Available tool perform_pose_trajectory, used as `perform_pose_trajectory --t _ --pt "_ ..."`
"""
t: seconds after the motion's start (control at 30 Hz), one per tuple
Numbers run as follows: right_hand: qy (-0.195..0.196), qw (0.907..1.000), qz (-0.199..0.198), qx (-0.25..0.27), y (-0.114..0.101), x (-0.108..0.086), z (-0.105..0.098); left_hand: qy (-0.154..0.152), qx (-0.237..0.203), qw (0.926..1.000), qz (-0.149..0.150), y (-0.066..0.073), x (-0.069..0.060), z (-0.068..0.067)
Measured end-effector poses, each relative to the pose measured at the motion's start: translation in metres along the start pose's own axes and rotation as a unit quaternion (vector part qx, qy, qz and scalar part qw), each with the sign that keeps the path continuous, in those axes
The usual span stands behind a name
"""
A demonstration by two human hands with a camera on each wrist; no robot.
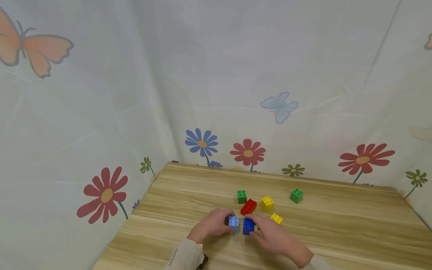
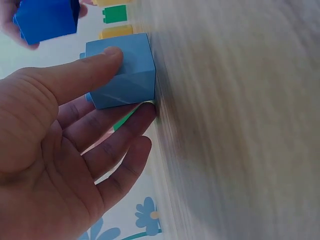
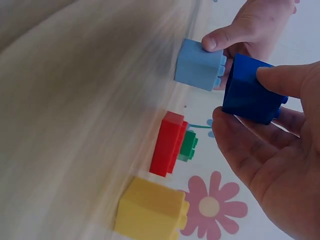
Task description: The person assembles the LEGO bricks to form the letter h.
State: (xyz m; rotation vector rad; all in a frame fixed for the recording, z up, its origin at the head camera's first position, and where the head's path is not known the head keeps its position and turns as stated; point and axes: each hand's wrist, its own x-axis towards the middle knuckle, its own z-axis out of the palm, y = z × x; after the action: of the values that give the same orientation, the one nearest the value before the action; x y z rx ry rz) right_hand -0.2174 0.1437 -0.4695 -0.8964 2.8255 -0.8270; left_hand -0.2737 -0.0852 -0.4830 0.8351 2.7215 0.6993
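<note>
My left hand (image 1: pixel 215 224) grips a light blue block (image 1: pixel 233 222) between thumb and fingers; in the left wrist view this block (image 2: pixel 122 70) rests on the wooden surface, the thumb flat on its side. My right hand (image 1: pixel 274 234) pinches a dark blue block (image 1: pixel 248 226), just right of the light blue one. The right wrist view shows the dark blue block (image 3: pixel 252 90) held off the surface, its studs facing away from the table, a little higher than the light blue block (image 3: pixel 200 65). Whether the two blocks touch is hard to tell.
Behind the hands lie a red block (image 1: pixel 248 207), a green block (image 1: pixel 241 197) and a yellow block (image 1: pixel 267 203). Another yellow block (image 1: pixel 276 218) is beside my right hand, and another green block (image 1: pixel 296 195) stands farther right. A flowered curtain (image 1: pixel 216 93) hangs behind the wooden table (image 1: pixel 354 221).
</note>
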Motion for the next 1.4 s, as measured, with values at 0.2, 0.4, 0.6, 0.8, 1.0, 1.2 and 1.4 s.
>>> perform_pose_trajectory --t 0.2,0.4,0.6,0.8,1.0,1.2,1.4 --pt "0.021 0.9997 -0.005 0.011 0.000 0.008 0.009 0.002 -0.002 1.0000 0.001 -0.001 0.001 0.002" --pt "0.029 0.9993 -0.015 0.017 -0.002 0.016 0.011 0.000 0.005 1.0000 0.003 -0.002 0.003 0.001" --pt "0.035 0.9991 -0.016 0.019 -0.003 0.024 0.013 -0.005 0.007 1.0000 0.004 -0.002 0.004 0.000" --pt "0.039 0.9988 -0.017 0.024 -0.004 0.028 0.017 -0.004 0.009 0.9999 0.008 -0.002 0.004 0.000" --pt "0.039 0.9988 -0.011 0.029 -0.005 0.033 0.019 0.008 0.025 0.9996 0.009 -0.004 0.003 0.001" --pt "0.031 0.9989 0.001 0.035 -0.005 0.037 0.019 0.004 0.027 0.9996 0.008 -0.002 0.002 0.001" --pt "0.030 0.9990 -0.004 0.034 -0.004 0.041 0.020 -0.004 0.021 0.9997 0.010 -0.001 0.003 -0.001"
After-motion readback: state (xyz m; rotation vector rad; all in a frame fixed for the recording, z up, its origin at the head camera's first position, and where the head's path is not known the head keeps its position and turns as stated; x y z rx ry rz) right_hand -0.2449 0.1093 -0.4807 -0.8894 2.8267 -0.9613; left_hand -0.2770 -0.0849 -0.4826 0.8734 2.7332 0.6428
